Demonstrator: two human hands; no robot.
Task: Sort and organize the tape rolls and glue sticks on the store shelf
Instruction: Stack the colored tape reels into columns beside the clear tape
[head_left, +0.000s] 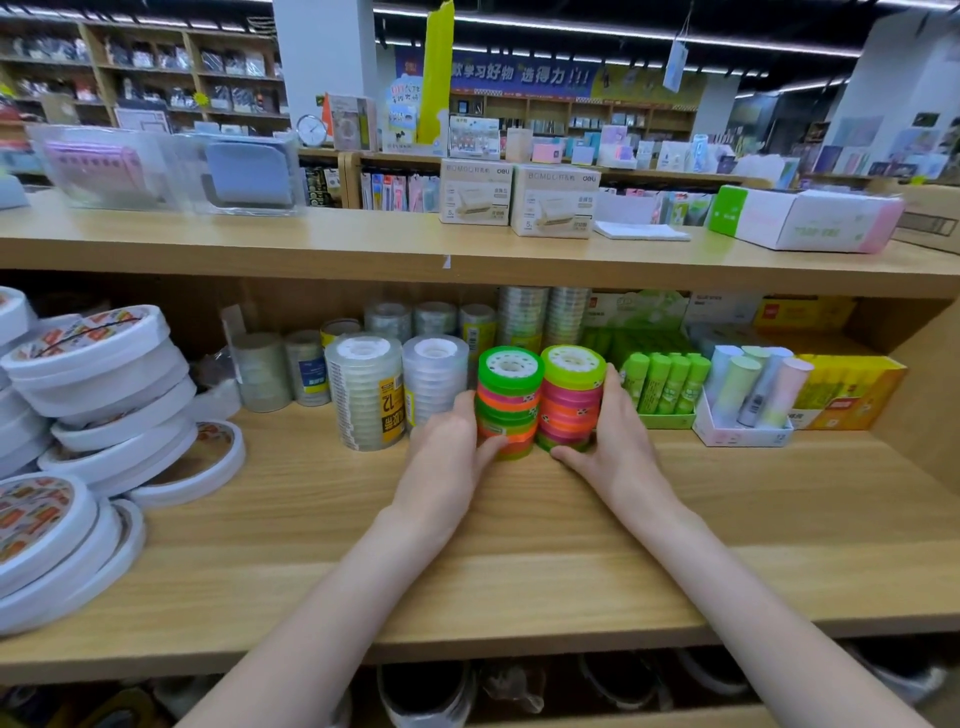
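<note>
The left hand (457, 441) is curling its fingers and thumb around the left coloured tape stack (506, 402), and the right hand (605, 426) is wrapping around the right coloured tape stack (571, 397). The two stacks are standing upright, touching side by side on the wooden shelf (519, 545), and serving here as the landmark.

Risks, as I judge them: the stacks are tall and narrow, so squeezing unevenly or sliding them fast could be splaying the rolls or tipping a column. Pushing left could be knocking the clear tape sleeves (366, 389); pushing right could be toppling the green glue sticks (665, 382).

Counts, largest first:
- White flat tape rolls (93, 364), well left of the stacks: many, leaning and overlapping, too jumbled to count.
- Clear tape sleeves just left of the stacks: two in front, more behind, number unclear.
- Coloured stacks: two; rolls per stack too blurred to count.
- Pastel glue sticks (753, 384), farther right of the stacks: about five.
- Green glue sticks just right of the stacks: four upright in front, with more lying behind.
</note>
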